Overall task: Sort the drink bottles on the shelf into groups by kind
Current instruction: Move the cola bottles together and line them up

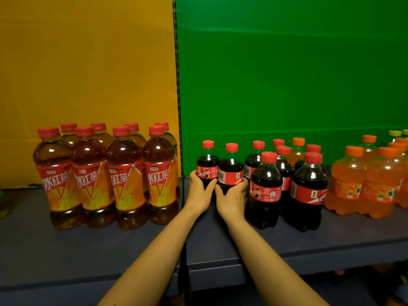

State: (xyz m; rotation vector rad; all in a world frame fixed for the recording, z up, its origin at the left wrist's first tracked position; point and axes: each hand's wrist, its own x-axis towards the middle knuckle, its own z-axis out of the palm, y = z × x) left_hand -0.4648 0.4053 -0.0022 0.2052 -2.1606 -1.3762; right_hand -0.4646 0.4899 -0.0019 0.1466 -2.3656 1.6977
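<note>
1. Your left hand (198, 192) is wrapped round the lower body of a small cola bottle (207, 164). Its fingers are on the bottle's left side and its thumb is on the right.
2. Your right hand (234, 198) grips a second cola bottle (231, 171) in the same way, with its thumb on the left and its fingers curled round the right side.
3. Both held bottles are upright, touching each other and red-capped. They are at the left end of the green-backed section, just right of the slotted post (176, 62). Your hands hide their bases, so you cannot tell whether they stand on the shelf (110, 250) or are lifted off it.
4. Just to the right of your right hand is the cola group (287, 180). These are more red-capped bottles standing close together in rough rows.
5. One orange-capped soda bottle (297, 151) stands at the back among those colas.
6. Further right, a little apart from the colas, the orange soda bottles (362, 182) stand as their own cluster. At the far edge behind them, two yellow-green caps (395, 133) show.
7. Left of the post, in front of the yellow panel (88, 62), the iced tea bottles (92, 173) stand in two tidy rows. They are taller than the colas, with red caps and red-and-orange labels.
8. The green panel (287, 62) backs the cola and orange soda side.
</note>
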